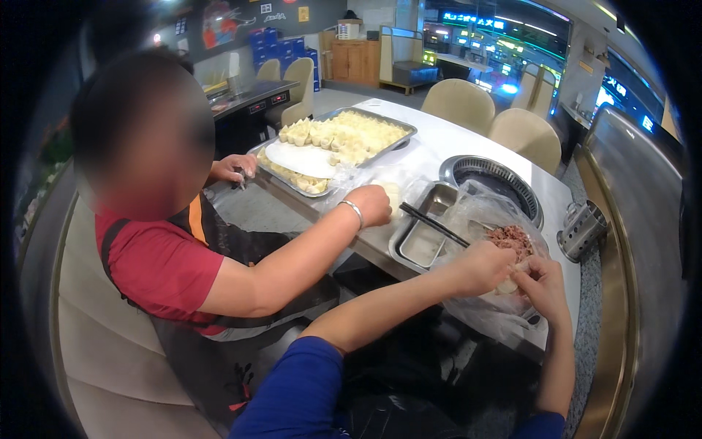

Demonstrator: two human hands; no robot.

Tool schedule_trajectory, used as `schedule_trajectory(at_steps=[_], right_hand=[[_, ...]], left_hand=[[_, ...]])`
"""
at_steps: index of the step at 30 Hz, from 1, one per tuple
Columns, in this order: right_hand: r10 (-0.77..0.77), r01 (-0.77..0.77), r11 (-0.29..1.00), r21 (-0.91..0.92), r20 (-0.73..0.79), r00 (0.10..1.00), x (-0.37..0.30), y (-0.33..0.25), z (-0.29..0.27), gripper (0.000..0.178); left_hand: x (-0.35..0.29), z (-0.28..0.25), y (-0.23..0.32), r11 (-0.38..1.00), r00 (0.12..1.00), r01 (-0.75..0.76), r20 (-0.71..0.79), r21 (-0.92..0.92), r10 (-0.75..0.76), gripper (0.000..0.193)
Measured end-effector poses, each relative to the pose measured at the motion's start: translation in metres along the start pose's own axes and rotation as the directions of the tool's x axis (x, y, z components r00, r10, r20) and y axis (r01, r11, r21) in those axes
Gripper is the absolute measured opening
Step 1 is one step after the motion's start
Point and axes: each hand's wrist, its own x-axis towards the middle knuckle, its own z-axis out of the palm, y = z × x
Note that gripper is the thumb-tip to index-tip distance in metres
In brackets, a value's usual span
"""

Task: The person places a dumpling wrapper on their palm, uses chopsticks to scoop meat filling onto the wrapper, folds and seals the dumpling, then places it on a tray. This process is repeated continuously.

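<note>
Across the white tabletop, near its close edge, my left hand and right hand meet, fingertips clamped together on a pale piece of dough. Just beyond lies reddish minced meat in a clear plastic bag. Slim black chopsticks slant down to my left hand; I cannot tell whether it grips them. A round steel-rimmed cooker is sunk into the surface. Rounded beige chairs line the far side; blue boxes stand stacked by the dark grey wall.
</note>
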Motion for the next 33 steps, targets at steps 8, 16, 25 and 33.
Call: schedule_trajectory(at_steps=[8,16,25,33], right_hand=[[0.051,-0.034,0.98,0.194,-0.08,0.996,0.004,0.016,-0.011,0.006],[0.015,0.021,0.95,0.31,-0.114,0.993,0.005,0.014,-0.01,0.009],[0.026,0.107,0.909,0.404,-0.309,0.951,0.0,0.0,-0.015,0.025],[0.055,0.221,0.83,0.512,-0.469,0.882,-0.016,0.024,-0.044,0.025]], left_hand=[[0.001,-0.001,0.01,0.997,0.991,-0.02,-0.133,-0.072,0.01,0.03],[-0.003,0.004,0.026,0.956,0.981,-0.132,-0.103,0.263,0.164,0.037],[0.038,-0.026,0.03,0.963,0.987,-0.049,-0.134,0.266,0.087,0.032],[0.108,-0.176,-0.029,0.777,0.979,0.14,-0.204,0.613,-0.015,0.027]])
